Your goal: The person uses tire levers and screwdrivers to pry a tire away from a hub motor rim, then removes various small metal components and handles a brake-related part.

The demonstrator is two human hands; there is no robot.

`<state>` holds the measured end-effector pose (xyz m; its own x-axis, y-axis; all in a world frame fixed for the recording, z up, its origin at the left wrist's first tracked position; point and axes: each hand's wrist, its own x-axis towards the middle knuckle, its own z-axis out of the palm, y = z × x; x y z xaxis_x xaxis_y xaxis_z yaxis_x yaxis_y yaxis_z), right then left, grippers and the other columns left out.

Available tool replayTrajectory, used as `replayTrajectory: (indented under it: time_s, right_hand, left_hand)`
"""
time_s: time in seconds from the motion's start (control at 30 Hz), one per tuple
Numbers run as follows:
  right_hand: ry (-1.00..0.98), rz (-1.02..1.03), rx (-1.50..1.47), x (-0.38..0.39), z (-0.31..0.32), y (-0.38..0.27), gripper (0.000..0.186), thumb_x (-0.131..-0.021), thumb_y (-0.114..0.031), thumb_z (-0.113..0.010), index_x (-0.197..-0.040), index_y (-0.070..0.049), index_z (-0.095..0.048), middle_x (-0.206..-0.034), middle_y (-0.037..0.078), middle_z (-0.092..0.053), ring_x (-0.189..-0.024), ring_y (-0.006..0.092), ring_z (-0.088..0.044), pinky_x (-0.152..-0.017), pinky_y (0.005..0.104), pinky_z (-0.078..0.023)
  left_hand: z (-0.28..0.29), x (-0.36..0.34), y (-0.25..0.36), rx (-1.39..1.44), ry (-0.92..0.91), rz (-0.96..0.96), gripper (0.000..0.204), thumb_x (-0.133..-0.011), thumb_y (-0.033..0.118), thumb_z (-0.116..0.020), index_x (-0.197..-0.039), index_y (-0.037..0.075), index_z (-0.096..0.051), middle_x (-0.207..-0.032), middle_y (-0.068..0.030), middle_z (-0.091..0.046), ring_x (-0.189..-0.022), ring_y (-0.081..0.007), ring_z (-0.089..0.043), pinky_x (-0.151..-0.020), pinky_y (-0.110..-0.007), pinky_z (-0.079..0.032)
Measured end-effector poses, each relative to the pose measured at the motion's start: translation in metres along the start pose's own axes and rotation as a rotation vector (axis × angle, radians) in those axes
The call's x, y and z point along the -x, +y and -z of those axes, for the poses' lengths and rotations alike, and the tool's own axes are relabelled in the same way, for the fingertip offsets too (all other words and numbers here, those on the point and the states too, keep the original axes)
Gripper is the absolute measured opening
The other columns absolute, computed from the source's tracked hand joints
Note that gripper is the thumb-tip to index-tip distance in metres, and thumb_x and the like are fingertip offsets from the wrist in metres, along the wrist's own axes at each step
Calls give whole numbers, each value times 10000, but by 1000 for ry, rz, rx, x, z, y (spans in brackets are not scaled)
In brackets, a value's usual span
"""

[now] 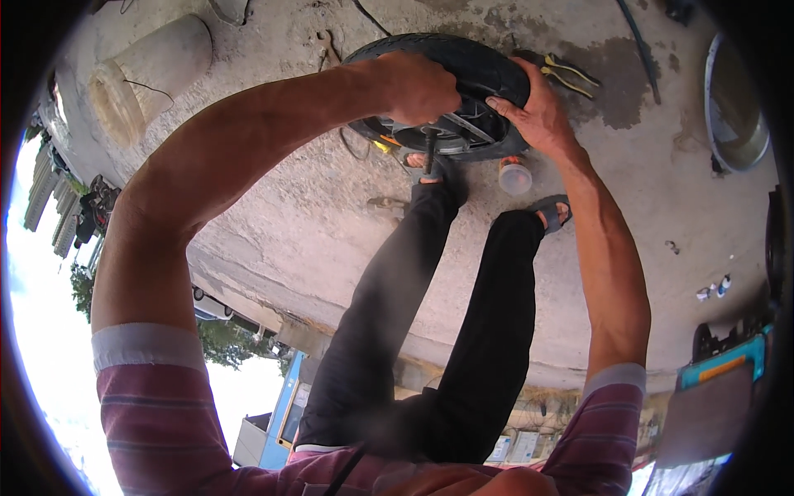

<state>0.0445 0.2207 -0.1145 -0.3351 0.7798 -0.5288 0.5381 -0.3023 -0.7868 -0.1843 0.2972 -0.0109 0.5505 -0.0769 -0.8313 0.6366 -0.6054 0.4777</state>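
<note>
Wrench (328,45) lying far left, out of use. Left hand (418,89) clenched at wheel (467,126), anything inside hidden; dark rod (430,153) just nearer. Wheel far centre, before the feet, tyre (484,62) around rim: seemingly mid-job, remainder unclear. Right hand (539,116) grasping tyre's right side. Pliers (571,76) idle, right.

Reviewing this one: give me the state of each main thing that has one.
Wheel: gripped at its edge
Left hand: curled into a fist at the wheel
Right hand: closed on the wheel's edge
Pliers: on the ground, handles spread
Wrench: on the ground
Plastic cup: upright or tipped, unclear
Sandals: worn
</note>
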Motion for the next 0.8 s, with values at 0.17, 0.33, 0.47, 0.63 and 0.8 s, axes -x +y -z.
replayTrajectory:
  time_s: [0.17, 0.33, 0.47, 0.63, 0.8]
  right_hand:
    - [7, -2, 4, 1, 1, 2, 775, -818, -362, -882, -1431, -53, -522, -1343, 213, -636, -1245, 359, -626, -1043, 422, -498]
    - [13, 6, 14, 2, 0, 0, 776, -826, -384, -869, -1441, -70, -517, -1336, 203, -647, -1227, 353, -640, -1038, 421, -503]
    - [22, -27, 8, 7, 1, 0, 774, -822, -388, -869, -1438, -71, -524, -1332, 198, -651, -1223, 354, -644, -1036, 420, -505]
    - [48, 12, 49, 6, -1, -1, 777, -812, -405, -873, -1436, -86, -536, -1331, 198, -651, -1222, 350, -647, -1024, 424, -514]
    - [56, 40, 49, 2, -3, 4, 798, -804, -429, -877, -1441, -93, -532, -1317, 201, -660, -1210, 356, -653, -1027, 429, -514]
  left_hand:
    - [2, -1, 5, -3, 10, 33, 227, -971, 148, -612, -1152, 94, -737, -1118, -138, -749, -1066, -356, -729, -837, -505, -625]
    - [-14, -5, 18, -8, 99, 123, 245, -938, 119, -629, -1155, 98, -739, -1103, -128, -758, -1061, -328, -739, -815, -470, -624]
    - [-27, 4, 43, -86, 173, 213, 217, -932, 150, -645, -1117, 105, -749, -1036, -128, -772, -1017, -303, -755, -797, -428, -614]
    - [-33, 15, 29, -105, 262, 194, 213, -985, 254, -621, -1071, 121, -763, -995, -113, -779, -968, -296, -765, -783, -415, -613]
    - [-36, 10, 12, -212, 292, 118, 300, -1031, 370, -571, -1043, 139, -761, -923, -94, -781, -899, -301, -772, -750, -415, -618]
